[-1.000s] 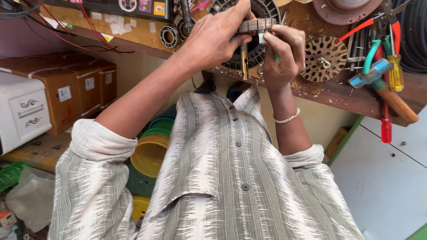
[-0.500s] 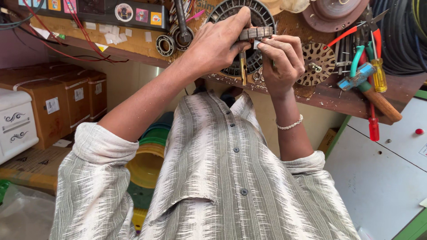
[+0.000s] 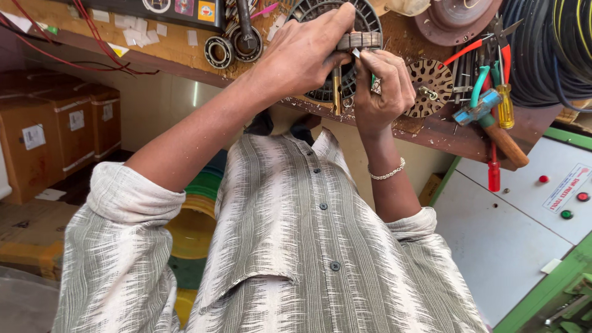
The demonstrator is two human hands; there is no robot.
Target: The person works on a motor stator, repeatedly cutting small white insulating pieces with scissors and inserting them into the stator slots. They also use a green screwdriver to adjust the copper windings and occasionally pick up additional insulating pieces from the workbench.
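Workshop bench: scuffed brown wooden worktop (image 3: 431,132) littered with motor parts, brown cardboard boxes (image 3: 55,129) stacked at 9 o'clock, a white control panel with red and green buttons (image 3: 524,209) at 4 o'clock.

Step in hand, as I read it: working on a small ribbed grey metal rotor with a brass-coloured shaft (image 3: 354,43), held above the bench in front of a round black slotted stator ring (image 3: 320,18).

Left hand (image 3: 302,58) is closed round the rotor from 9 o'clock, index finger laid across its top, thumb underneath, shaft hanging down towards 6 o'clock. Firm grip, fingers mostly curled.

Right hand (image 3: 382,92) sits at 4 o'clock of the rotor, fingers pinched tight on a thin green-handled tool (image 3: 372,79), tip at the rotor's lower right edge. Tip contact is too small to tell for certain; looks touching.

Rotor lies between both sets of fingertips, just beside the right thumb.

Next move, my judgement: needs a steady left hold and fine right-hand pressure at that edge; slip risk is the tool skating off the ribs.

Nearby: two steel ball bearings (image 3: 231,49) at 10 o'clock of the hands, a perforated round brown disc (image 3: 431,86) at 3 o'clock, screwdrivers with yellow and red handles (image 3: 502,123) beyond it.
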